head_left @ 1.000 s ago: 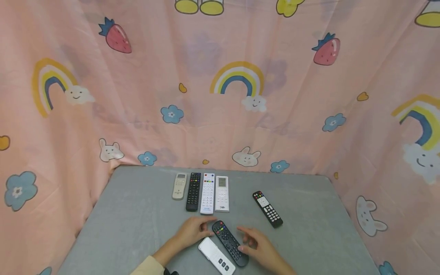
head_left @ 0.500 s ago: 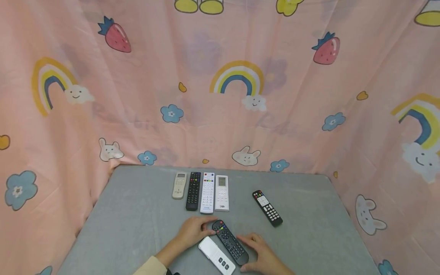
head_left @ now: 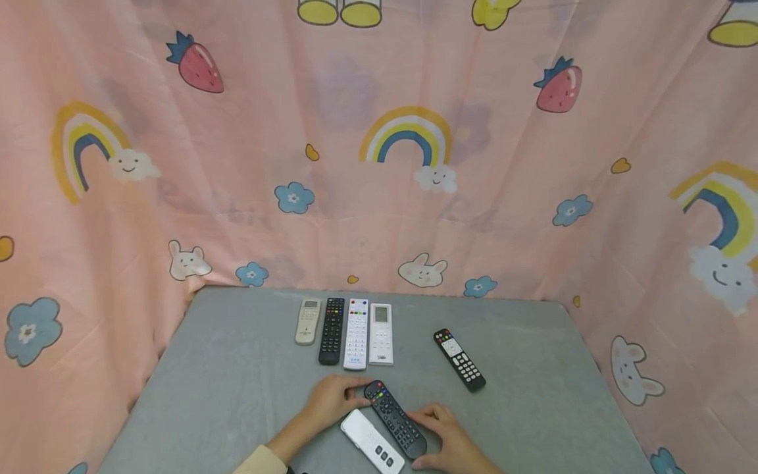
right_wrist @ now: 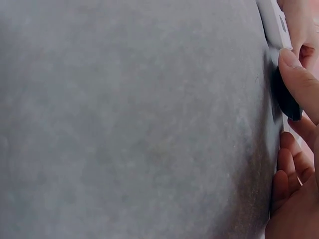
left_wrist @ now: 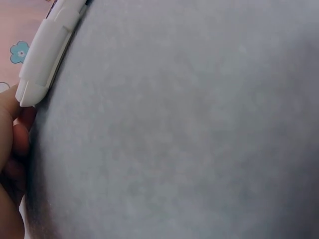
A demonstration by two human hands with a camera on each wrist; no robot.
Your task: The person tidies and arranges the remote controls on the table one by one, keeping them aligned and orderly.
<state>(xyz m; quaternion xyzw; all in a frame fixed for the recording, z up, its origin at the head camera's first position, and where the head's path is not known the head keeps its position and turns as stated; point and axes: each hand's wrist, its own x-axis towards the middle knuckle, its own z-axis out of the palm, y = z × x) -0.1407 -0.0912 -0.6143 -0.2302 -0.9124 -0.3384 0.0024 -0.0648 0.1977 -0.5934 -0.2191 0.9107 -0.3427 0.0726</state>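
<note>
A dark grey remote control (head_left: 395, 420) lies slanted on the table between my hands. My left hand (head_left: 329, 401) holds its upper end, with index finger and thumb at the edges. At its lower end, my right hand (head_left: 453, 440) grips it, fingers against the right edge and thumb at the bottom. Just left of it lies a white remote control (head_left: 372, 440) with a few dark buttons, almost parallel. In the right wrist view, the dark remote's end (right_wrist: 286, 97) sits between my right thumb and fingers. The left wrist view catches the white remote (left_wrist: 47, 55) beside my left fingers.
Farther back stand in a row a small cream remote (head_left: 307, 322), a black remote (head_left: 331, 331), a white remote (head_left: 356, 334) and a white remote with a display (head_left: 381, 334). A black remote with white buttons (head_left: 459, 360) lies slanted to the right. A patterned pink curtain (head_left: 355, 230) surrounds the grey table (head_left: 545, 395).
My right hand has shifted down along the dark grey remote: its thumb went from the remote's face to the bottom end, and its fingers closed on the right edge. My left hand stayed put.
</note>
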